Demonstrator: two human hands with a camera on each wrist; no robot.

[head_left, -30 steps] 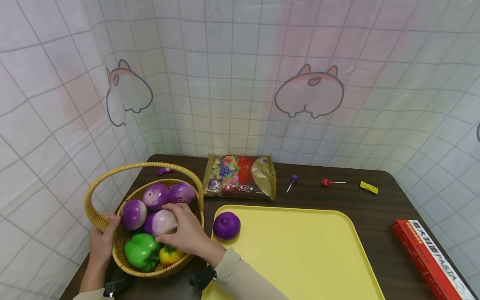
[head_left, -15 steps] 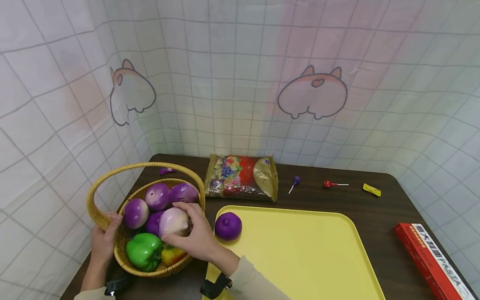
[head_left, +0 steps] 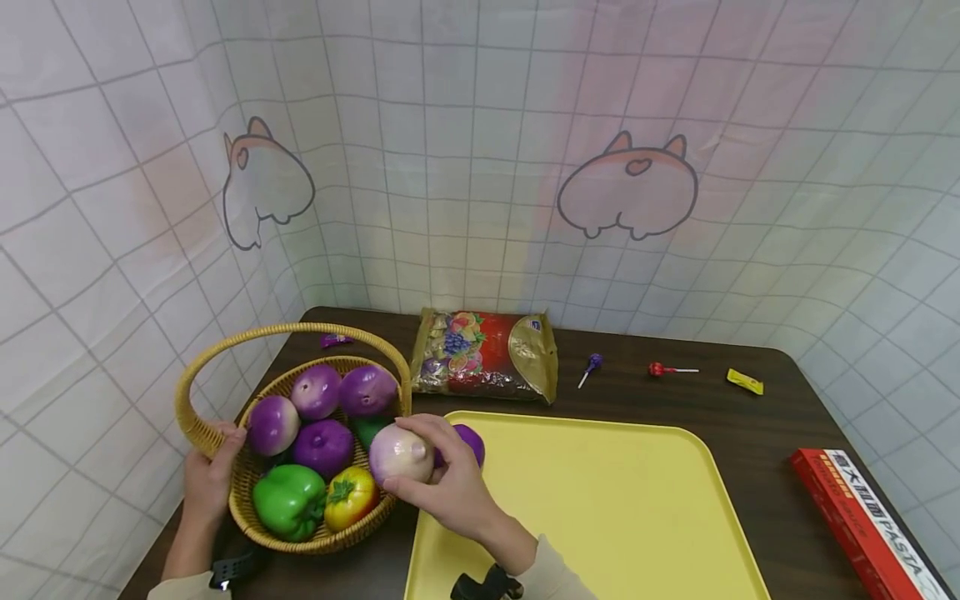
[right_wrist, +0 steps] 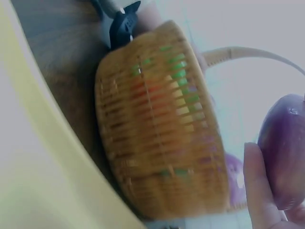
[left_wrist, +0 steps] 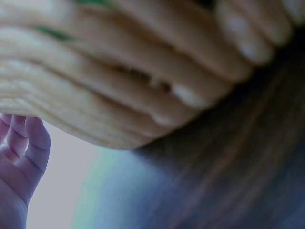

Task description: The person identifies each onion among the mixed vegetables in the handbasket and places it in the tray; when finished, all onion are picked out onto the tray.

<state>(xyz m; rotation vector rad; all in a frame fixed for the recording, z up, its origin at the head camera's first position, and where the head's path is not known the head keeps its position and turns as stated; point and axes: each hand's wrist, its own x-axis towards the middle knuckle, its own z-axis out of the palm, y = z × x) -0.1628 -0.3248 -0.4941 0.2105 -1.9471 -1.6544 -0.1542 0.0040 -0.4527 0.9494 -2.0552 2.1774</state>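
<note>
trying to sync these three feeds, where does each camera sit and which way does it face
Head: worn high, faces forward and down at the table; both forearms show, left hand on the basket, right hand gripping a pale onion.
Left wrist: pressed close under the basket's weave; fingers show.
Right wrist: looks sideways at the basket; a finger on the onion.
All share the basket.

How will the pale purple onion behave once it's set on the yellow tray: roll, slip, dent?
The pale onion is round and glossy, so it may well roll on the flat yellow tray. The right hand carries it with only a light hold of the fingers, so it is probably light. It keeps its shape, so it seems rigid.
</note>
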